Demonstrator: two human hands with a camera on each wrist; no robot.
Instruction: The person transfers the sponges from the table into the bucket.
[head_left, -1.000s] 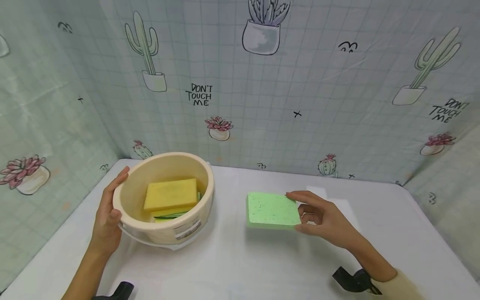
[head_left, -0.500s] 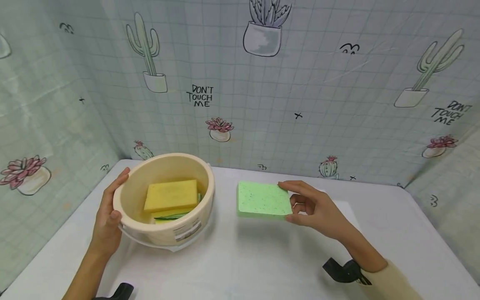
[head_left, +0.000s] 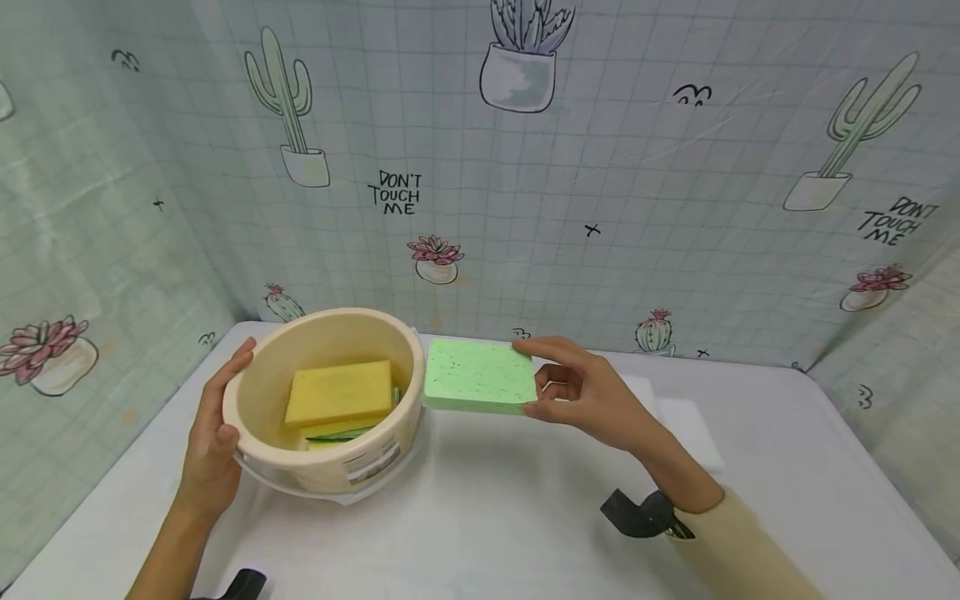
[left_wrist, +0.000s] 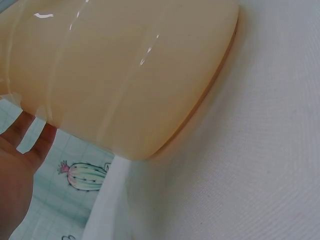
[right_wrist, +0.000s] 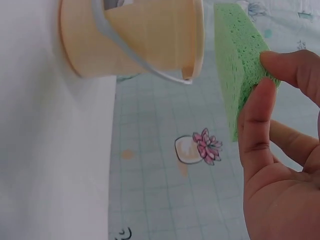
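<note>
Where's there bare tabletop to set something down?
Bare table: in front, between the bucket and right sleeve, and along the right edge, past the flat white things. Crowded: around the bucket, with the left hand holding it and the right hand holding a green sponge close by.

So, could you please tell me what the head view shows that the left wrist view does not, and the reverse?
Head only: the right hand pinching a green sponge, and a yellow sponge inside the bucket.
Left wrist only: the bucket's glossy lower wall on the left hand's side, down to its base edge.
Both: the bucket's outside, the left hand against it, the white table and the cactus-print cloth.
</note>
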